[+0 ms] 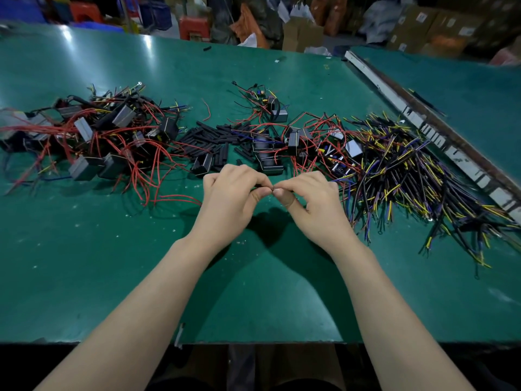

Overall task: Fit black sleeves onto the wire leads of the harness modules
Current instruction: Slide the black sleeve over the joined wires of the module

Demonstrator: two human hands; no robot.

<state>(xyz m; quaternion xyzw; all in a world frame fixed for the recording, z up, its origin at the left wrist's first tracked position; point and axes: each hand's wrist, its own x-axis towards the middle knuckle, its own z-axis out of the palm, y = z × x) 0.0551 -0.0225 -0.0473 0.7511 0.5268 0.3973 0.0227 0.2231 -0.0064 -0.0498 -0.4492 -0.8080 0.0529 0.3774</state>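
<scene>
In the head view, a wide green table (84, 263) is seen, with small white specks and scuffs on its surface and bright light reflected near its far left edge. A second green table (465, 88) is placed at the right, and a worn white strip (417, 119) runs along the gap between the two. Behind the tables, cardboard boxes (423, 21), red stools (194, 28) and blue crates (93, 25) are stored in a dim, crowded room. Near the middle of the table, the left hand (228, 193) and the right hand (313, 198) are brought together, fingertips almost touching. A small dark piece is pinched between them; it cannot be told surely whether it is a sleeve or a wire end. Both hands are curled closed around this piece. Just behind the hands, a heap of black sleeves (208, 142) is laid. At the left, a pile of modules (98, 139) with red wires is spread, and more modules (296, 139) lie behind the right hand. At the right, a big bundle of leads (408, 176), black, yellow and purple, is fanned out toward the strip.
</scene>
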